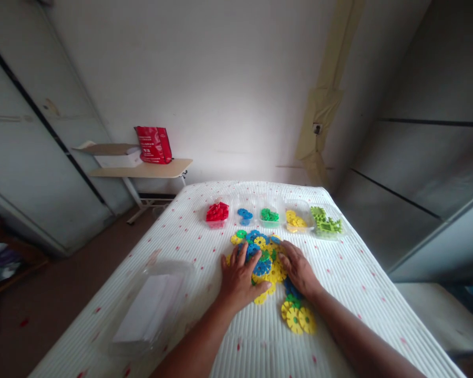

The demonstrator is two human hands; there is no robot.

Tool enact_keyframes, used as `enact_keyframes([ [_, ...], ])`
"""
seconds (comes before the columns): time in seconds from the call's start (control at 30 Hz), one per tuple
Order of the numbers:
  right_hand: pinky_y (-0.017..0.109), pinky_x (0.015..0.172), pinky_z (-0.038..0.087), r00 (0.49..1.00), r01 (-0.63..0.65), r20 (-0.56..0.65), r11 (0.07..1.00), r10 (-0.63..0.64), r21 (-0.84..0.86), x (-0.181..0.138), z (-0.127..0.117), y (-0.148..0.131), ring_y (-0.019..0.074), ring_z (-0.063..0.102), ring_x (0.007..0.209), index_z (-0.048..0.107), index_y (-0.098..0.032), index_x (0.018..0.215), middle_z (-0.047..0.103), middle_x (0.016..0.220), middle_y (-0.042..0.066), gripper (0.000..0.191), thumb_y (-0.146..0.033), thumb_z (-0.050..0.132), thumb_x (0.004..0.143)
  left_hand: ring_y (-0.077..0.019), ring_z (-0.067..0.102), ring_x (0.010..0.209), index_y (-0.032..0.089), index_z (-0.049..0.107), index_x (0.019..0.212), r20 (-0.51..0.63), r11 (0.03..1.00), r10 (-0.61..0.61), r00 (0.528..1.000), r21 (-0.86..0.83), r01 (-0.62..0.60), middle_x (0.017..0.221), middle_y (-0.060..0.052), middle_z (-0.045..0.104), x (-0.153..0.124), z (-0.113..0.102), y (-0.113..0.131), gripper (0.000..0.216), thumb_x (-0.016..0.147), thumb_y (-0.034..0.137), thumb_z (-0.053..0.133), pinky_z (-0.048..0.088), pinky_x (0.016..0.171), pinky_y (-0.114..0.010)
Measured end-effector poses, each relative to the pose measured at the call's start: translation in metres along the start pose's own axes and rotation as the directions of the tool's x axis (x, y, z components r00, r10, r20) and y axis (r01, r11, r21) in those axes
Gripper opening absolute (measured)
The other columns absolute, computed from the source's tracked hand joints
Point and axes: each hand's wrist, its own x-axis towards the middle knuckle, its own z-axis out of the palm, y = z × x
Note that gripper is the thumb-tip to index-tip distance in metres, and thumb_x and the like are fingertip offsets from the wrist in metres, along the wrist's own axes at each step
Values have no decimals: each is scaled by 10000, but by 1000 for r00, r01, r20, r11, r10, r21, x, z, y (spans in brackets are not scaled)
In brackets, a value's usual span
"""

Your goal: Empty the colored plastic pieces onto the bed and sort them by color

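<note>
A loose pile of notched plastic discs (275, 273) in yellow, blue and green lies on the white ribbed cover. My left hand (240, 278) rests on the pile's left side, fingers spread over blue and yellow discs. At the right edge of the pile, my right hand (298, 268) touches discs with its fingers stretched forward. Neither hand shows anything gripped; what lies under the palms is hidden. Several yellow discs (295, 320) sit apart, nearer to me, with green and blue ones partly under my right wrist.
Behind the pile stand clear tubs with red pieces (217, 212), blue discs (245, 215), green discs (269, 214), yellow discs (295, 219) and light green pieces (326, 221). A clear plastic box (153, 310) lies at left. Farther off, a side table (157, 169) holds a red bag (153, 145).
</note>
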Motion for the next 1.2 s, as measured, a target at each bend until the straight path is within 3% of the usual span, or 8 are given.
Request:
enact_keyframes([
  [0.13,416,948,452,987,-148,-38,979,155,142,0,-14,9,249,566,1086,590,-146,1133,615,1161,134,467,-479,386,878,-355,261,1334,346,457,1301,-62,996,21,998,-84,-26,1499,-90,245,-6,-2,-5,581,755,511,570,167,1012,-658],
  [0.27,386,861,487,950,-266,-96,929,298,258,4,-23,17,245,616,957,624,-138,1037,663,1041,123,471,-508,421,827,-251,393,1277,256,514,1248,-232,971,-85,969,-239,28,1381,-98,447,0,1,-12,399,875,374,435,256,1058,-535],
  [0.4,387,850,481,934,-297,-111,910,340,289,6,-24,22,246,620,916,647,-137,946,682,978,118,429,-488,481,764,-205,515,1156,164,573,1158,-354,931,-130,926,-365,-9,1222,-117,582,6,5,-22,358,898,333,392,393,1011,-392],
  [0.87,365,783,517,936,-291,-118,917,333,274,7,-24,15,217,646,836,662,-195,918,698,930,76,307,-381,499,735,-208,569,1090,201,614,1073,-399,913,-148,905,-406,-30,1136,-85,641,9,10,-26,300,873,310,419,440,974,-412],
  [1.2,355,740,515,924,-347,-41,878,381,329,16,-29,22,225,646,788,670,-178,859,702,829,63,276,-335,498,711,-212,554,1125,202,594,1136,-406,895,-176,896,-446,-26,1177,-88,622,11,21,-38,332,885,322,415,451,972,-403],
])
